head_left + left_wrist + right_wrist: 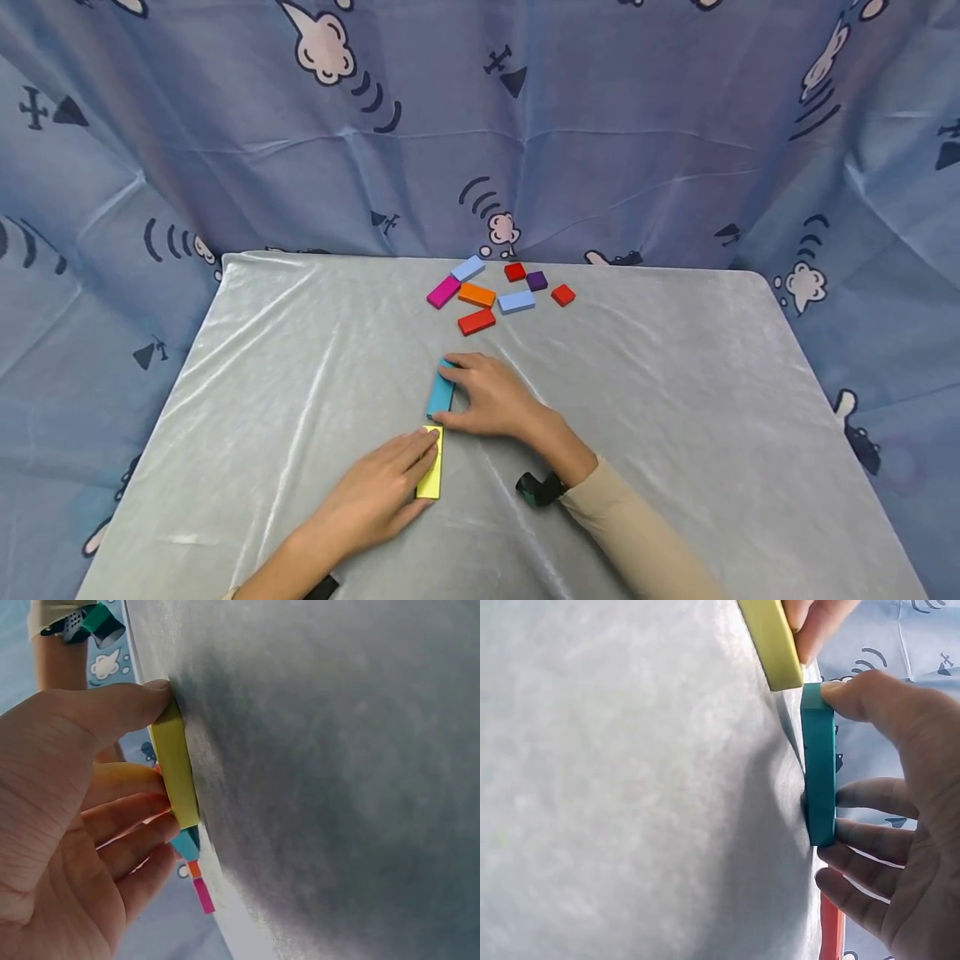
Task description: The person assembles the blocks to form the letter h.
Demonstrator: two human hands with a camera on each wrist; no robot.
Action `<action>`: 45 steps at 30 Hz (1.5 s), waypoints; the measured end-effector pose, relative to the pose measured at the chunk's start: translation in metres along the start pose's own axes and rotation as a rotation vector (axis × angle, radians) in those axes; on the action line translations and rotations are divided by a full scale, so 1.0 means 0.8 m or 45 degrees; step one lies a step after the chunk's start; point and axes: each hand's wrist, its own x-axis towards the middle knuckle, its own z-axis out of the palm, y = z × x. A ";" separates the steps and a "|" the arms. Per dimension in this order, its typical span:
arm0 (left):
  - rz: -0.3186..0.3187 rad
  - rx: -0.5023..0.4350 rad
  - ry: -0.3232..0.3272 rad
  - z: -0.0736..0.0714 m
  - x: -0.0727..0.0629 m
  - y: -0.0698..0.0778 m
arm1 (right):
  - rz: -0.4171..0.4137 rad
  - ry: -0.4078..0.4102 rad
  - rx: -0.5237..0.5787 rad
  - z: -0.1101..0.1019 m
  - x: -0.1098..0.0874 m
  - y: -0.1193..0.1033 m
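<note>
My left hand [378, 492] holds a yellow rectangular block [431, 475] lengthwise, thumb at its near end and fingertips by its far end. Just beyond it lies a blue block [441, 393], a small gap showing between their ends in the head view. The thumb and fingers of my right hand [491, 396] span this blue block from end to end. From the left wrist, the yellow block [174, 769] stands out against the cloth, its thumb on the upper end. In the right wrist view the blue block [819, 769] shows along its side, below the yellow block [774, 645].
A loose group of blocks lies toward the table's back edge: red [477, 322], orange [477, 294], magenta [443, 292], light blue [516, 302] and a small purple one [537, 281]. Grey cloth [675, 400] covers the table. Patterned blue curtains [600, 192] surround its back and sides.
</note>
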 end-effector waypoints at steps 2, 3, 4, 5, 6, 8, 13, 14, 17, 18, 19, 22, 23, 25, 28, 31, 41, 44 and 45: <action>0.004 0.007 0.014 0.000 -0.001 0.000 | -0.015 -0.002 -0.003 0.002 0.000 0.000; 0.009 0.012 0.025 0.000 -0.001 -0.001 | -0.023 0.001 -0.008 0.003 0.000 0.000; 0.014 0.017 0.037 0.000 -0.001 -0.001 | -0.032 0.006 -0.012 0.004 -0.001 0.000; 0.017 0.020 0.045 0.000 -0.001 -0.002 | -0.044 0.013 -0.016 0.005 -0.001 0.000; 0.021 0.024 0.055 0.000 -0.002 -0.002 | -0.053 0.020 -0.014 0.005 -0.002 0.001; 0.025 0.024 0.059 0.000 -0.002 -0.002 | -0.065 0.026 -0.012 0.007 -0.003 0.001; 0.017 0.006 0.019 -0.001 -0.002 -0.002 | -0.070 0.001 0.022 0.009 -0.008 -0.002; 0.017 0.004 0.014 -0.001 -0.002 -0.001 | -0.071 -0.005 0.029 0.008 -0.009 -0.003; 0.024 0.008 0.017 -0.002 -0.002 -0.001 | -0.081 -0.015 0.048 0.008 -0.010 -0.005; 0.029 0.013 0.024 -0.002 -0.002 0.000 | -0.085 -0.016 0.049 0.009 -0.011 -0.005; 0.036 0.016 0.031 -0.001 -0.002 0.000 | -0.087 -0.016 0.054 0.009 -0.011 -0.005; 0.049 0.029 0.059 -0.001 -0.002 0.001 | -0.095 -0.019 0.063 0.010 -0.011 -0.006; 0.050 0.030 0.065 0.000 -0.002 0.001 | -0.095 -0.022 0.067 0.010 -0.011 -0.006; 0.053 0.031 0.072 0.000 -0.002 0.001 | -0.095 -0.031 0.068 0.010 -0.011 -0.006; 0.048 0.033 0.075 0.000 -0.002 0.002 | -0.092 -0.043 0.066 0.010 -0.012 -0.006; 0.045 0.036 0.071 0.000 -0.002 0.002 | -0.095 -0.053 0.059 0.010 -0.012 -0.006; 0.043 0.056 0.030 -0.005 0.004 0.001 | -0.086 -0.054 0.122 0.004 -0.006 -0.011; 0.040 0.033 0.021 -0.007 0.004 0.001 | -0.083 -0.060 0.121 0.003 -0.006 -0.012; 0.038 0.019 0.022 -0.008 0.004 0.000 | -0.082 -0.065 0.120 0.003 -0.005 -0.012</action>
